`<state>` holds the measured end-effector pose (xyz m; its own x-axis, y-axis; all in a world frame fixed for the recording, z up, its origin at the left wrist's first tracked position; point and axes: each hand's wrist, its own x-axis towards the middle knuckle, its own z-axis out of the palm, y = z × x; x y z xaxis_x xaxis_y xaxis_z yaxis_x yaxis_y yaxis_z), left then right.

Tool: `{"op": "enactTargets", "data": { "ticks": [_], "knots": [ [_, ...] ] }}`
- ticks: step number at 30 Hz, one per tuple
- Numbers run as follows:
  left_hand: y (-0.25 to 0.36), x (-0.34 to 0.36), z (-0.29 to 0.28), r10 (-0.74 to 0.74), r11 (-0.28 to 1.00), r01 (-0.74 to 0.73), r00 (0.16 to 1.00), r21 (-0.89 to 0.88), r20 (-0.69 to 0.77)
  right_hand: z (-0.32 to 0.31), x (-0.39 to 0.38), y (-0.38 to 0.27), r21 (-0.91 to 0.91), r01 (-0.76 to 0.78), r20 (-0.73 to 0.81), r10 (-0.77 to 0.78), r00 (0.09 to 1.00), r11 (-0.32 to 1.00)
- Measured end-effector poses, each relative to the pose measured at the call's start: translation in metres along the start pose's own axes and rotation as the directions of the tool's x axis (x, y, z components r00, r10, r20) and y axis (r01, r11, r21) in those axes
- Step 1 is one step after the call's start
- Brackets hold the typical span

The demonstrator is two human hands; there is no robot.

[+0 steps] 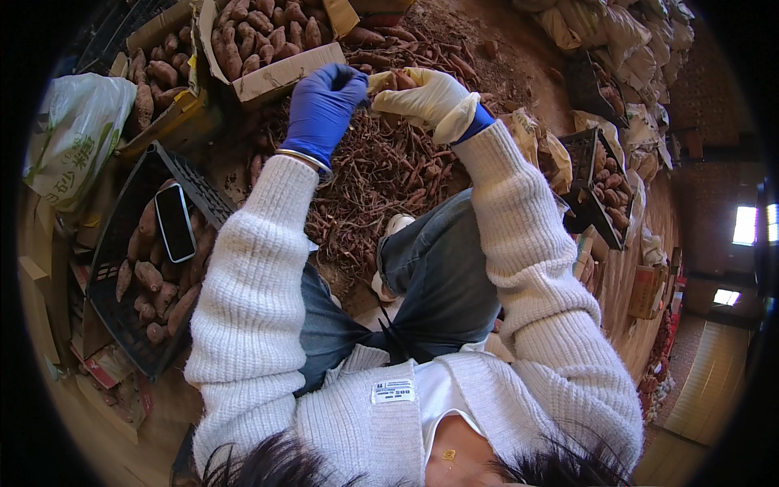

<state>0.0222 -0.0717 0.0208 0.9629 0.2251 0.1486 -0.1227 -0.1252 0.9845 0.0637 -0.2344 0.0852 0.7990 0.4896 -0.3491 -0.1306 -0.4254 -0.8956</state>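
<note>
In front of me, my right hand (432, 101), in a pale cream glove with a blue cuff under it, is closed around a reddish sweet potato (401, 79). Most of the sweet potato is hidden by the fingers. Close beside its left end is my left hand (323, 110), in a blue glove, with thumb and fingers pinched together. What lies in that pinch, if anything, is too small to make out. Below both hands spreads a heap of thin sweet potatoes and stringy roots (365, 191) on the ground, reaching to my feet.
Cardboard boxes of sweet potatoes (268, 36) stand beyond my left hand. At left, a black crate (154, 304) holds sweet potatoes with a phone (174, 223) on top, near a white plastic bag (81, 134). Another black crate (596, 183) and pale sacks (617, 36) are at right.
</note>
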Motion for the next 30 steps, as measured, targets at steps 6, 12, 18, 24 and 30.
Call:
{"op": "enactTargets", "data": {
  "ticks": [6,12,18,24,30],
  "knots": [
    [0.007,0.003,-0.007,-0.060,0.998,0.060,0.998,0.020,-0.001,-0.012,0.005,0.014,0.034,0.059,0.003,-0.059,0.998,0.998],
    [0.008,-0.005,0.004,0.066,0.997,-0.070,0.989,0.022,0.130,-0.009,0.004,0.012,0.016,-0.004,0.024,0.003,1.000,1.000],
    [0.012,-0.005,0.004,-0.088,0.995,0.082,0.991,0.062,0.098,-0.002,0.002,0.006,-0.076,0.042,0.025,-0.040,0.999,0.996],
    [0.004,0.001,0.000,-0.025,0.999,0.026,0.998,-0.027,0.061,-0.001,0.014,0.021,-0.236,0.210,0.036,-0.207,0.978,0.949],
    [0.012,-0.006,0.010,0.115,0.986,-0.125,0.988,0.106,0.099,-0.001,0.025,0.034,-0.336,0.234,0.113,-0.208,0.972,0.912]
  ]
}}
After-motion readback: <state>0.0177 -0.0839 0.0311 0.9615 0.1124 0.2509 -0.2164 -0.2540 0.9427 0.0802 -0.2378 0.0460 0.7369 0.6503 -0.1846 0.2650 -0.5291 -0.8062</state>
